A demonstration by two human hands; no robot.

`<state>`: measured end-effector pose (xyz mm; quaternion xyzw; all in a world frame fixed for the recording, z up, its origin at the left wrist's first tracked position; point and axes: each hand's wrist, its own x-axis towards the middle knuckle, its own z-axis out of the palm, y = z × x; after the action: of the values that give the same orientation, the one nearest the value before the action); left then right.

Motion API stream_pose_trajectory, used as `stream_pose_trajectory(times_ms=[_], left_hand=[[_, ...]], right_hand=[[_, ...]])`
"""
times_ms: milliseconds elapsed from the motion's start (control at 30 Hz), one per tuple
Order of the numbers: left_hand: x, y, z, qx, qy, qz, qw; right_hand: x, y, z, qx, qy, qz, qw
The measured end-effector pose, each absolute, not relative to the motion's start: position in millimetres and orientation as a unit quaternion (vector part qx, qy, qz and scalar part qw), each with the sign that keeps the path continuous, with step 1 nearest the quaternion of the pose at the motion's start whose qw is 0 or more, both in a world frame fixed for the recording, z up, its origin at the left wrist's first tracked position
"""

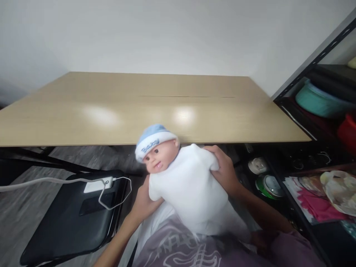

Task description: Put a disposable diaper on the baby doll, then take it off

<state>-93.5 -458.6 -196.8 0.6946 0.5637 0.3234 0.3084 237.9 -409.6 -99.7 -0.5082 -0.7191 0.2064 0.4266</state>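
A baby doll (191,185) in a white short-sleeved garment and a blue and white cap (154,141) marked "Baby" lies tilted over my lap, its head toward the upper left. My left hand (145,198) grips it at the sleeve on the left side, the fingers partly hidden behind the cloth. On the other side, my right hand (224,168) is closed around the opposite sleeve. The doll's head is close to the front edge of the wooden table (125,107). Its lower end rests against my purple shirt.
At the left, a black stool (69,226) carries a white power strip (98,185) with cables and a dark phone-like slab (96,204). On the right, a rack holds a teal basin (322,100), a pink cloth (319,204) and a green-rimmed tin (269,186).
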Motion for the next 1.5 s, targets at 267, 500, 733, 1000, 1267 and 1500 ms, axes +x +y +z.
stream_pose_trajectory(times_ms=[267,500,733,1000,1267,1500], left_hand=[[-78,-383,-137,0.765,0.563,0.180,0.257],[-64,-355,-128,0.801,0.536,0.153,0.220],[-60,-322,-127,0.824,0.514,0.151,0.184],[-76,-266,-124,0.838,0.515,0.156,0.094],[-113,-240,-131,0.789,0.584,0.171,0.078],[-117,-208,-141,0.780,0.585,0.166,0.145]], right_hand=[[286,-386,-93,-0.632,-0.722,0.044,0.279],[320,-376,-121,-0.633,-0.735,-0.001,0.242],[342,-362,-139,-0.671,-0.692,0.031,0.264],[345,-312,-144,-0.699,-0.675,0.026,0.233],[361,-282,-149,-0.668,-0.713,-0.008,0.210],[363,-247,-157,-0.688,-0.701,0.007,0.188]])
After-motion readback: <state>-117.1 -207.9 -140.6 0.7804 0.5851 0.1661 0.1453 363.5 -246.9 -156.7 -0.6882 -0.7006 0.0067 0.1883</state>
